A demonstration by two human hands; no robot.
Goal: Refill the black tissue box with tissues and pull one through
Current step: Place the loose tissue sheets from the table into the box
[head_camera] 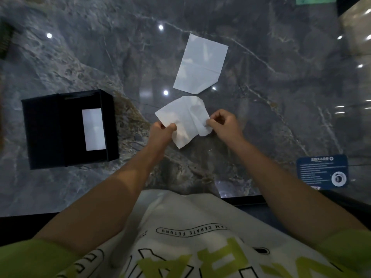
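Observation:
The black tissue box (50, 133) lies at the left of the marble table, with a white rectangle (93, 129) showing in its slot. A crumpled white tissue (183, 117) hangs between both hands just above the table's middle. My left hand (163, 131) pinches its near left edge. My right hand (222, 123) pinches its right edge, fingers curled. A second white tissue (200, 63) lies flat and unfolded on the table beyond them, one corner folded over.
The dark grey marble table (281, 87) reflects ceiling lights. A blue printed card (322, 171) lies near the front right edge. A green-edged item (315, 0) sits at the far right. The table's front edge runs just before my shirt.

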